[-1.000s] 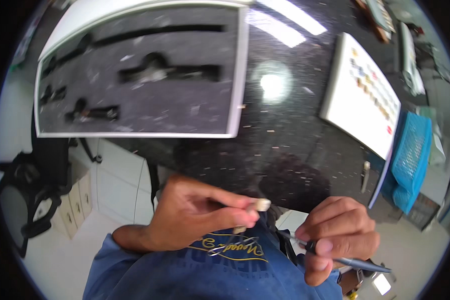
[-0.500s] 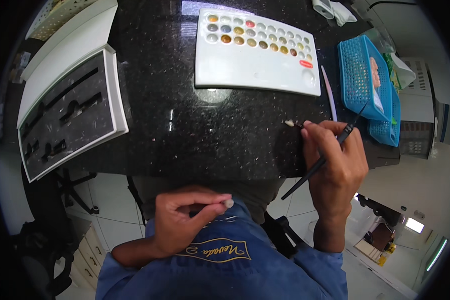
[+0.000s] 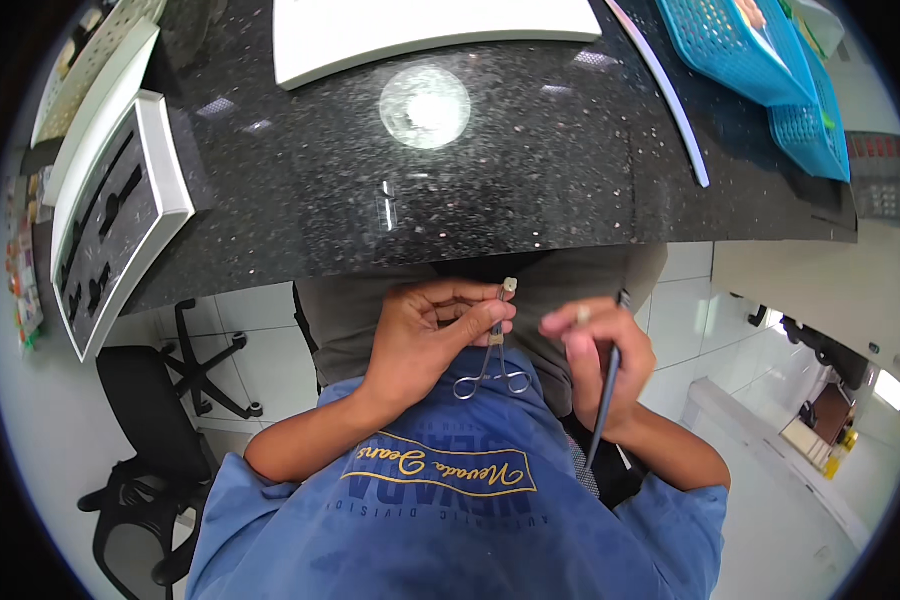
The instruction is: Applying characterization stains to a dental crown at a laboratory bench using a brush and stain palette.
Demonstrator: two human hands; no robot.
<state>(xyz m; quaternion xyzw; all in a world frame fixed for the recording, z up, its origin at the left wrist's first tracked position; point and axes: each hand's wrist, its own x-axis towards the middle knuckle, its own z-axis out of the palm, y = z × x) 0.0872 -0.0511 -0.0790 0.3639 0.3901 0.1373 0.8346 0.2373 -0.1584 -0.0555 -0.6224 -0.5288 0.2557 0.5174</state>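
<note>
My left hand [image 3: 430,330] grips a pair of thin metal forceps with ring handles [image 3: 492,355]. A small pale piece [image 3: 510,285] sits clamped at the forceps' tip, just below the counter's edge. My right hand [image 3: 600,350] is beside it on the right and holds a slim dark brush [image 3: 606,400] that points down toward my lap. Both hands are over my lap, in front of the black speckled counter [image 3: 490,190].
A white palette tray [image 3: 420,35] lies at the counter's far side. Blue plastic baskets [image 3: 770,70] stand at the right. A grey foam tool case [image 3: 110,220] rests at the left. A black office chair [image 3: 160,400] stands on the white tiled floor, lower left.
My right hand has come back from the counter near the palette to my lap beside my left hand. The forceps with the small piece now show in my left hand. The view has tilted down.
</note>
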